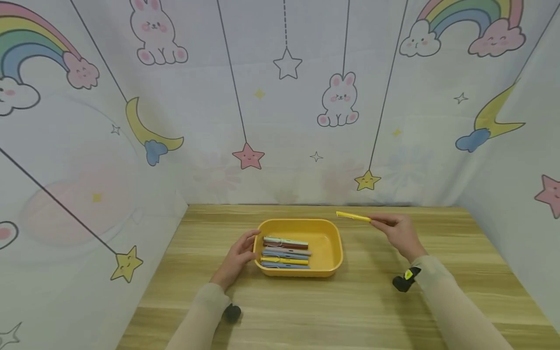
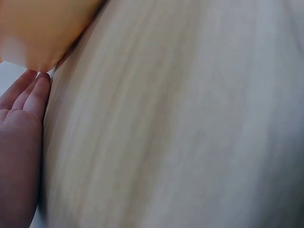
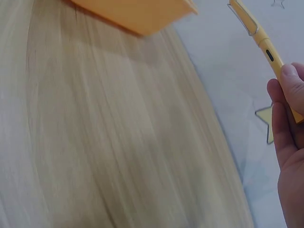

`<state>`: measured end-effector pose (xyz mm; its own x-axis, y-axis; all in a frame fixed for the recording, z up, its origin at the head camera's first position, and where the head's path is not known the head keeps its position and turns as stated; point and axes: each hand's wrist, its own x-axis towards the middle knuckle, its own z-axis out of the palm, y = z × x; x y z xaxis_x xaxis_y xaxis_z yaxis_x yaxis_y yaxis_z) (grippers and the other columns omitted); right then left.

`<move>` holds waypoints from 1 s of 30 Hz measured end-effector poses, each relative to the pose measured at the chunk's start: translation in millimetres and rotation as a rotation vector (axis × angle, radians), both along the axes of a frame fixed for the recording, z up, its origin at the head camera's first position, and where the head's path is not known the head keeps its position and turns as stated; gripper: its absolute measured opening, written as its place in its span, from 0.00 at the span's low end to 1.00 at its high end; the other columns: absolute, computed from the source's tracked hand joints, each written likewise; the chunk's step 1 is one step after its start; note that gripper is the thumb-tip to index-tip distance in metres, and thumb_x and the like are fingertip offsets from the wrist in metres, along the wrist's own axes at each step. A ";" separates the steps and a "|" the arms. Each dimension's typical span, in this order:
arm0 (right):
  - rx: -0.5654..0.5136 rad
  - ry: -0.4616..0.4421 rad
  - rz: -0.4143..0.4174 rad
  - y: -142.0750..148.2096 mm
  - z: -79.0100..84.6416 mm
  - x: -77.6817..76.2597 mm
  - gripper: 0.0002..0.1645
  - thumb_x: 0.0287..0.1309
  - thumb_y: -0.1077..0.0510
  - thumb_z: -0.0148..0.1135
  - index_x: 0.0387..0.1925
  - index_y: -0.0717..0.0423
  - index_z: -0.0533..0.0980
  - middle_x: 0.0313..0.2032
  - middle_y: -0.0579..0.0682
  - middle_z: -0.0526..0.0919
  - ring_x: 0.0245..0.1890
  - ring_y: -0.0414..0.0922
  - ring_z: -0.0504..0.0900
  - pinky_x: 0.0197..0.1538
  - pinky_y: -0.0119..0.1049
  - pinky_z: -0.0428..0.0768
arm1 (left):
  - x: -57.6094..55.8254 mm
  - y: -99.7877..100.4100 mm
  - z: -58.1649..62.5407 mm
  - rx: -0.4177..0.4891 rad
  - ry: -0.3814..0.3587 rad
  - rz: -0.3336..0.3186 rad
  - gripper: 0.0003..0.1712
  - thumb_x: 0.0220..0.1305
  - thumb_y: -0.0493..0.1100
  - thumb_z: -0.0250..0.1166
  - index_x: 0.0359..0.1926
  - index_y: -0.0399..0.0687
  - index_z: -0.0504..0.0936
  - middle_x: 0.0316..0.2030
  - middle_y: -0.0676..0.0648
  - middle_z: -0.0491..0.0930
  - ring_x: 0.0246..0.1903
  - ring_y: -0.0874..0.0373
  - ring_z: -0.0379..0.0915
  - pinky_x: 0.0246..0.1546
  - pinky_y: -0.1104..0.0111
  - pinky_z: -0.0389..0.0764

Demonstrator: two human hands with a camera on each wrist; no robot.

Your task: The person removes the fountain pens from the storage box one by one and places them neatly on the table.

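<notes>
My right hand (image 1: 403, 236) pinches a yellow pen (image 1: 353, 216) between thumb and fingers, above the table to the right of a yellow tray (image 1: 328, 250). In the right wrist view the held pen (image 3: 271, 53) shows a capped end with a wire clip and a small dark window in its barrel. With fairly straight fingers, my left hand (image 1: 236, 260) touches the tray's left end; in the left wrist view its fingertips meet the outer wall. Several capped pens lie side by side in the tray's left part, among them a mint pen (image 1: 284, 241) and a yellow pen (image 1: 290, 261).
The tray stands on a wood-grain table (image 1: 302, 311). A white curtain (image 1: 288, 112) printed with stars, rabbits and rainbows rises behind the table and along both sides. Inside the tray, bare floor shows to the right of the pens.
</notes>
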<state>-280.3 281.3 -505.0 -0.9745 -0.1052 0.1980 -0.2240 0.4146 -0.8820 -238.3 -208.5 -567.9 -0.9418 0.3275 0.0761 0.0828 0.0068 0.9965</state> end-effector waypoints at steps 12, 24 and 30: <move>0.118 0.042 -0.054 24.5 -28.2 -5.8 0.14 0.68 0.57 0.70 0.50 0.59 0.88 0.46 0.60 0.90 0.40 0.37 0.85 0.36 0.32 0.82 | -1.1 -0.8 -1.6 -0.019 0.005 0.003 0.37 0.71 0.31 0.59 0.79 0.48 0.62 0.79 0.38 0.60 0.78 0.40 0.56 0.73 0.49 0.64; 0.162 -0.046 -0.052 25.5 -47.7 -8.4 0.11 0.68 0.58 0.70 0.49 0.55 0.89 0.49 0.58 0.90 0.48 0.43 0.83 0.42 0.30 0.80 | -2.4 0.5 -2.4 -0.019 -0.013 0.029 0.38 0.69 0.31 0.60 0.78 0.49 0.65 0.79 0.37 0.60 0.78 0.40 0.55 0.74 0.45 0.59; 0.202 -0.045 -0.066 23.2 -49.8 -8.8 0.11 0.67 0.59 0.70 0.48 0.54 0.90 0.48 0.57 0.90 0.51 0.51 0.84 0.43 0.28 0.78 | -2.2 1.3 -2.2 -0.035 -0.022 0.053 0.37 0.68 0.31 0.60 0.77 0.52 0.66 0.78 0.39 0.62 0.78 0.41 0.57 0.74 0.47 0.60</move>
